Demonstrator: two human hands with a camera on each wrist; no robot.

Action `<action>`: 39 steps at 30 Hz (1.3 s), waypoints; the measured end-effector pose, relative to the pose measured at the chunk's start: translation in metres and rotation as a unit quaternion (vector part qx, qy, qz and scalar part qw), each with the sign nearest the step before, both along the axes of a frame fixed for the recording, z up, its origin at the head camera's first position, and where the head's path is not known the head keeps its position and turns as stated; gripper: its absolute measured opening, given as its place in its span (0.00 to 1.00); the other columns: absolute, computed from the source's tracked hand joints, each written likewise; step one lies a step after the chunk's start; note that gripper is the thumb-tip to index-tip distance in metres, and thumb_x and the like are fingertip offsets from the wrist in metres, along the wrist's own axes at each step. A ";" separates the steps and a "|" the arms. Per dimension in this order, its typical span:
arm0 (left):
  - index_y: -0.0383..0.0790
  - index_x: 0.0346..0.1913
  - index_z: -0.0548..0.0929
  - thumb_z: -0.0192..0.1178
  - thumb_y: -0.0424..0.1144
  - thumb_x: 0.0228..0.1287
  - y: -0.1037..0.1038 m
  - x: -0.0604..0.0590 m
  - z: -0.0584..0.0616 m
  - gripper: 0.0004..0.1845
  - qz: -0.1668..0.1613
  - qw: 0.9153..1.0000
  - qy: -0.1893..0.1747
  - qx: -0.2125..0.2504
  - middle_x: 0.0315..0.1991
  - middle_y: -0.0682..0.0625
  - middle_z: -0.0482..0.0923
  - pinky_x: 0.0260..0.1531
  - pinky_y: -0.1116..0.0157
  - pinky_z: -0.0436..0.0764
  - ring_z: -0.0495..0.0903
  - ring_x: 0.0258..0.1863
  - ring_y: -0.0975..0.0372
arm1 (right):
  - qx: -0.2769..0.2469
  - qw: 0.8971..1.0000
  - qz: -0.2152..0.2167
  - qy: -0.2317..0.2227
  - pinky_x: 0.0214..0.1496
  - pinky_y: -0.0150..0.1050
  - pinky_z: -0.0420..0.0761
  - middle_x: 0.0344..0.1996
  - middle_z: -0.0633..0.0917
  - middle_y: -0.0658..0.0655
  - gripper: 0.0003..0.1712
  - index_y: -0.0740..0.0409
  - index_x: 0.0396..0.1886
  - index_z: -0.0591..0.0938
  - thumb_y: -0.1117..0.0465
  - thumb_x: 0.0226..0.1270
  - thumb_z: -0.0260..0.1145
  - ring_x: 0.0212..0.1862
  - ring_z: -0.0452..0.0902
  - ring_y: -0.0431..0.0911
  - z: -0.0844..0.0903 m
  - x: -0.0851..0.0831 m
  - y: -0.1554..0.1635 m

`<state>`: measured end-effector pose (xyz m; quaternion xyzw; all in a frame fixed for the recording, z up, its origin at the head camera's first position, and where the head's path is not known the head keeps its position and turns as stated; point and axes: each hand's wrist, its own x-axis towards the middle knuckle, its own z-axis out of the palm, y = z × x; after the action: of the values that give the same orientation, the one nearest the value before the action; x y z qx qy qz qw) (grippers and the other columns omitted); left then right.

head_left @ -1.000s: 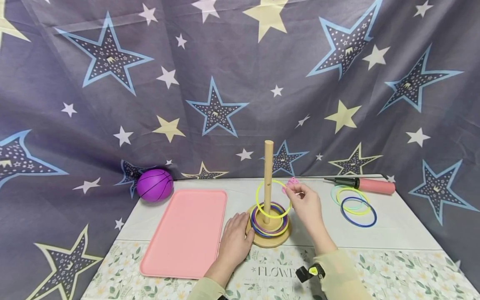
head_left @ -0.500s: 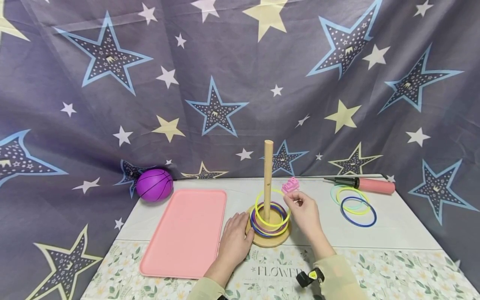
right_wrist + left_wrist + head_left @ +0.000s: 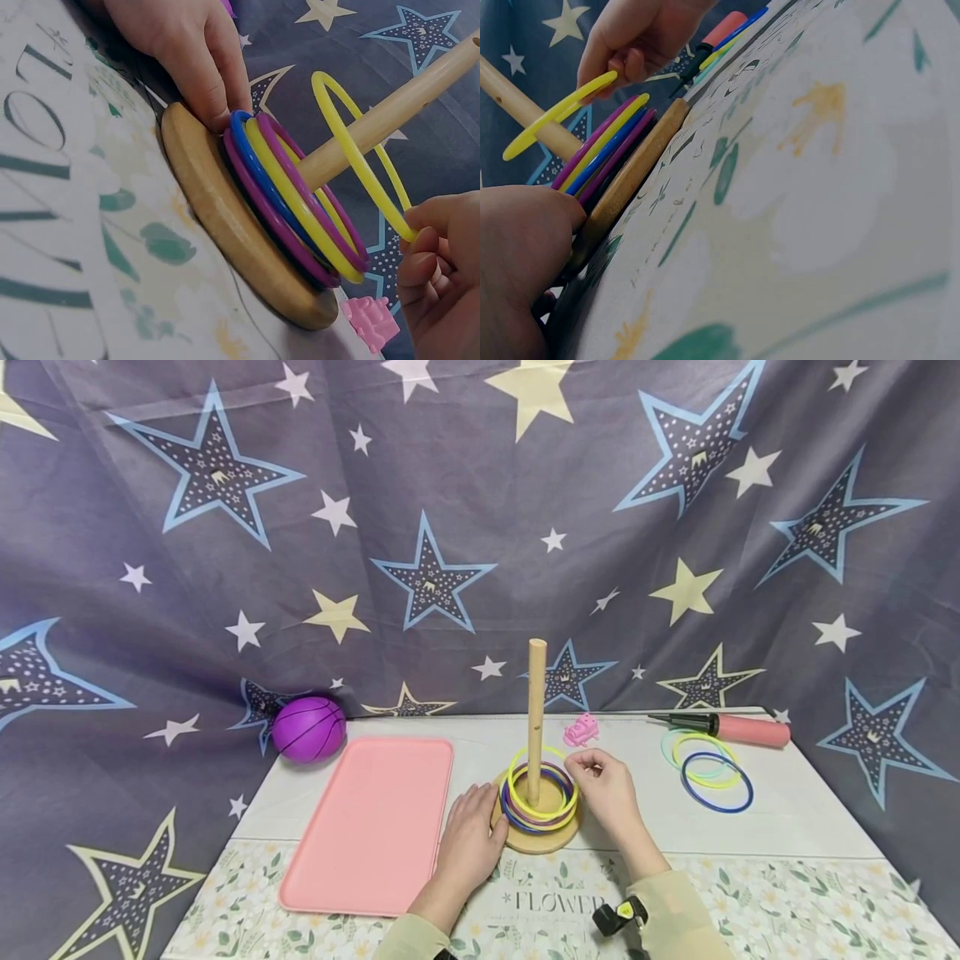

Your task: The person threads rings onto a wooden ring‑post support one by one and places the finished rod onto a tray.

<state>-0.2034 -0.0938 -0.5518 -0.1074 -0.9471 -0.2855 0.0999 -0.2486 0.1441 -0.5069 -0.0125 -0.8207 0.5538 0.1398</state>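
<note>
**Your right hand (image 3: 611, 793) pinches a yellow ring (image 3: 352, 154) around the post (image 3: 536, 710), just above the stack (image 3: 274, 180)**

Head view: Your left hand (image 3: 472, 835) lies with relaxed, extended fingers at the left edge of the round wooden base (image 3: 542, 845). The post stands upright from that base. Your right hand, to the right of the post, grips the far right side of the yellow ring between thumb and fingers. Left of your left hand lies a pink tray (image 3: 371, 827), with a purple ball (image 3: 309, 729) beyond its far left corner. A small pink toy (image 3: 581, 730) sits behind your right hand. Farther right on the white table (image 3: 795, 827) are three loose rings (image 3: 714, 787), turquoise, yellow and blue, overlapping, and just behind them a red and black pump (image 3: 750, 732). A starry curtain (image 3: 465, 468) hangs behind everything.

Left wrist view: Your left hand is at the lower left, beside the base. The yellow ring tilts above the stack, with a gap between.

Right wrist view: The post passes through the yellow ring. Below it, the stack encircles the post, showing purple, yellow, blue and purple from the top down. Your left fingertips are at the rim of the base, beside the lower rings.
</note>
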 end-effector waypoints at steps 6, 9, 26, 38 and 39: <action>0.32 0.80 0.74 0.63 0.43 0.81 0.000 -0.001 0.000 0.31 -0.001 1.000 -0.001 0.001 0.79 0.36 0.73 0.85 0.43 0.56 0.64 0.83 0.42 | 0.001 1.000 0.010 -0.011 0.25 0.29 0.74 0.27 0.86 0.52 0.06 0.62 0.39 0.91 0.62 0.75 0.75 0.26 0.74 0.40 -0.003 0.000 0.001; 0.33 0.80 0.74 0.62 0.44 0.82 0.000 -0.002 0.000 0.31 -0.001 1.000 -0.005 0.000 0.79 0.37 0.73 0.86 0.43 0.56 0.64 0.83 0.42 | -0.006 1.000 0.013 -0.024 0.23 0.29 0.75 0.27 0.85 0.51 0.07 0.62 0.39 0.91 0.62 0.75 0.76 0.25 0.74 0.40 -0.005 -0.001 0.001; 0.32 0.79 0.75 0.63 0.43 0.81 -0.001 -0.002 0.000 0.31 -0.003 1.000 0.003 0.000 0.78 0.36 0.74 0.85 0.43 0.57 0.65 0.82 0.42 | -0.005 0.999 0.020 -0.050 0.21 0.30 0.77 0.24 0.84 0.52 0.06 0.64 0.41 0.90 0.63 0.75 0.74 0.23 0.76 0.41 -0.011 -0.001 -0.001; 0.31 0.79 0.75 0.63 0.42 0.81 -0.001 -0.001 -0.001 0.31 -0.005 1.000 0.007 -0.003 0.77 0.35 0.74 0.85 0.42 0.58 0.66 0.82 0.41 | 0.007 0.999 0.022 -0.048 0.16 0.31 0.71 0.25 0.83 0.53 0.05 0.62 0.39 0.88 0.63 0.74 0.74 0.16 0.72 0.41 -0.017 -0.002 -0.001; 0.30 0.79 0.75 0.63 0.42 0.81 -0.001 -0.001 0.000 0.31 -0.005 1.000 0.010 -0.004 0.77 0.35 0.74 0.84 0.42 0.59 0.66 0.82 0.41 | 0.007 0.999 0.024 -0.047 0.15 0.31 0.71 0.25 0.83 0.53 0.05 0.63 0.40 0.88 0.64 0.74 0.74 0.16 0.72 0.41 -0.017 -0.002 0.000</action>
<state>-0.2040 -0.0944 -0.5523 -0.1150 -0.9467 -0.2811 0.1072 -0.2509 0.1437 -0.5243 -0.0183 -0.8303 0.5502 0.0875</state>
